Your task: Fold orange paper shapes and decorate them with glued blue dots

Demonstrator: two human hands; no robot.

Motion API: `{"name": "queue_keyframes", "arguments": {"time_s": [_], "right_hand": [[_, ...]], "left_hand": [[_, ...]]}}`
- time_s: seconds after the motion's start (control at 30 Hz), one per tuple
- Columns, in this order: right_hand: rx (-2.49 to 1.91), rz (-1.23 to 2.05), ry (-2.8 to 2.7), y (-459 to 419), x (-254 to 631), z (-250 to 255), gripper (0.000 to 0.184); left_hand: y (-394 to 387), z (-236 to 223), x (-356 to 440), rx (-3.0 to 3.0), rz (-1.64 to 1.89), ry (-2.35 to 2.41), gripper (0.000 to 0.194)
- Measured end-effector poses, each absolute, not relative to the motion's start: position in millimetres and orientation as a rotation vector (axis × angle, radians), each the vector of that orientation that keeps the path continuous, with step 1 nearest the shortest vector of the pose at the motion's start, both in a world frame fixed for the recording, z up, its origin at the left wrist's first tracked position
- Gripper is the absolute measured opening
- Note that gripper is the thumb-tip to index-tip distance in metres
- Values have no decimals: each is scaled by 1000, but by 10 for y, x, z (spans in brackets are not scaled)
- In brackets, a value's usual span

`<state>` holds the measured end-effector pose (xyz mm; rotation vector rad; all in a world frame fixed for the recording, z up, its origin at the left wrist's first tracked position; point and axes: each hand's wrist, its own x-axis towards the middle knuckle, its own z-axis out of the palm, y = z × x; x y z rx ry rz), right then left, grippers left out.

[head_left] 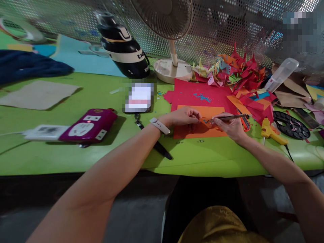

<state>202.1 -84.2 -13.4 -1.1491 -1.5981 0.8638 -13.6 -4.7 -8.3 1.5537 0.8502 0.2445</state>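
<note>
My left hand (186, 116) rests on an orange paper sheet (187, 131), its fingers pinched together on a small piece I cannot make out. My right hand (229, 125) is closed round metal tweezers (227, 117), whose tips point left toward the left fingertips. The orange sheet lies on a larger red sheet (194, 96) with blue scraps on it. A white watch (160, 126) is on my left wrist.
On the green table (101, 158) lie a yellow glue gun (272, 132), a purple power strip (88, 126), a pile of folded paper shapes (235, 71), a fan (169, 67), a black-and-white jug (124, 47), a black disc (291, 125) and a brown sheet (37, 94).
</note>
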Motion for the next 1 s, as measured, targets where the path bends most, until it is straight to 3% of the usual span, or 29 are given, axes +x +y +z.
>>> {"name": "queue_keyframes", "arguments": {"time_s": [0.7,0.83,1.0], "right_hand": [[-1073,888,-1520,-811,2037,-133,29],[-1039,778,-1530,-791,2085,-82,27],[-1168,396,-1780,-748,2135,-63,25]], "left_hand": [[-14,-134,-151,1570,252,816,3],[-8,-160,-150,1654,278,792,5],[-58,-104,-127,1831,350,824,9]]}}
